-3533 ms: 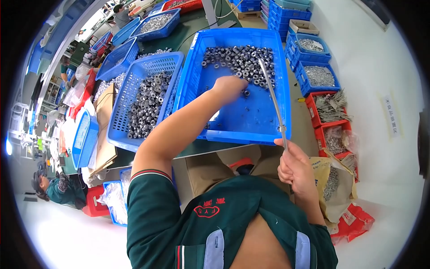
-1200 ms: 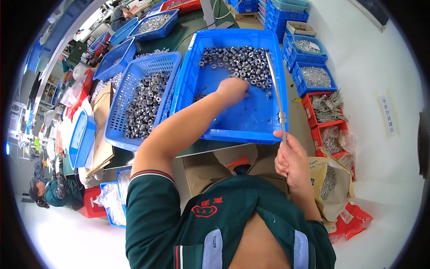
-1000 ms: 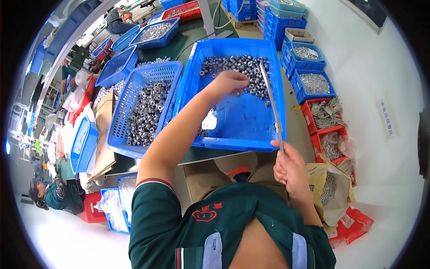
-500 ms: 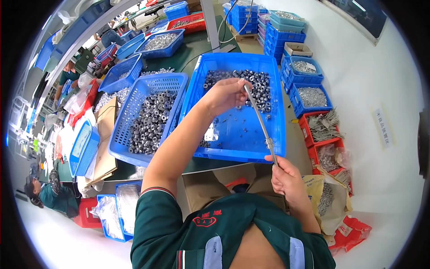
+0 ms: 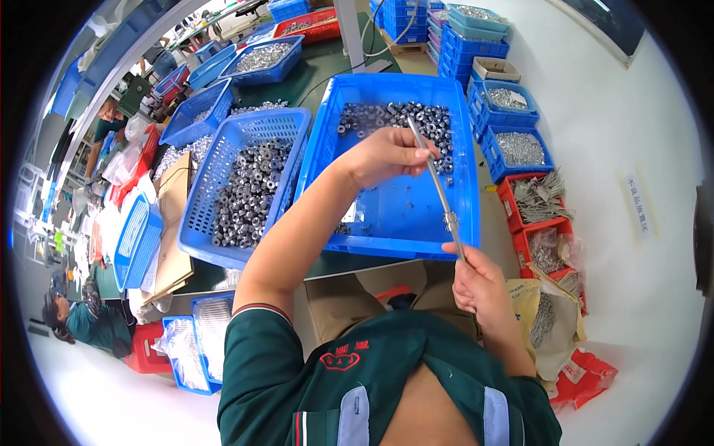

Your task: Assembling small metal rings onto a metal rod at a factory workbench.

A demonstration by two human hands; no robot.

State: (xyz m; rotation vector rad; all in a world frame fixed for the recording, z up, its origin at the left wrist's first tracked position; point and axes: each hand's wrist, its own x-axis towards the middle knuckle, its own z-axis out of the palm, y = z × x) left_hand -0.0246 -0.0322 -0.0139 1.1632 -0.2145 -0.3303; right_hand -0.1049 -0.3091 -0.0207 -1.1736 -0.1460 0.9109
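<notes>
A long thin metal rod [image 5: 442, 192] slants over the large blue tub [image 5: 467, 186], its far tip pointing toward the nuts. My right hand [image 5: 478, 281] is closed around its near end, outside the tub's near right corner. My left hand [image 5: 393, 157] reaches over the tub with fingers closed on the rod below its far tip. Whether a small part also sits inside those fingers is hidden. Partway between my hands, a small metal collar or nut [image 5: 451, 221] surrounds the rod. Dark and silvery nuts [image 5: 387, 115] lie heaped at the tub's far side.
A blue perforated basket [image 5: 195, 215] full of nuts stands left of the tub. Cardboard [image 5: 175, 215] lies beyond it. Stacked blue crates [image 5: 487, 137] and red bins [image 5: 513, 201] of metal parts line the right. Co-workers [image 5: 93, 316] are at the left.
My left hand has slid down from the rod's far tip, which now sticks out past my fingers. My right hand keeps its grip. The whole view has shifted slightly.
</notes>
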